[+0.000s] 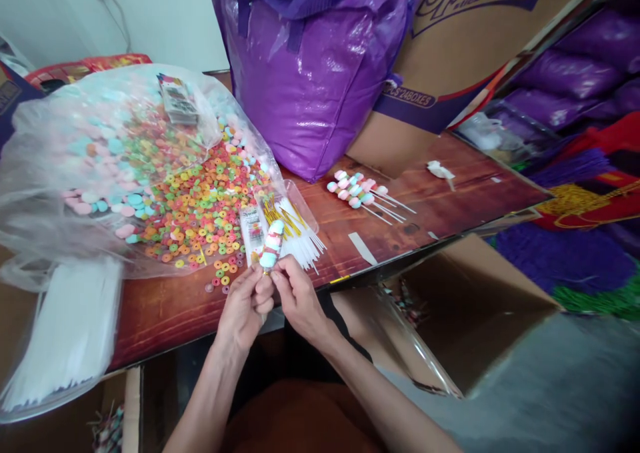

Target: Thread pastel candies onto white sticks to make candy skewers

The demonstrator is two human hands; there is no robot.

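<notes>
My left hand (246,306) and my right hand (296,296) meet at the table's near edge, both pinched on a candy skewer (271,245) that stands upright with pastel marshmallows and rings threaded on its stick. Behind it lies a large clear plastic bag (100,166) spread open with several colourful ring candies (200,206) and pastel marshmallows (107,193). A bundle of white sticks (300,236) lies just behind my hands. Several finished skewers (357,192) rest further right on the wooden table (440,200).
A big purple bag (315,73) and a cardboard box (475,33) stand at the back. An open cardboard box (470,306) sits below the table on the right. A pack of white sticks (65,333) lies at the left front edge.
</notes>
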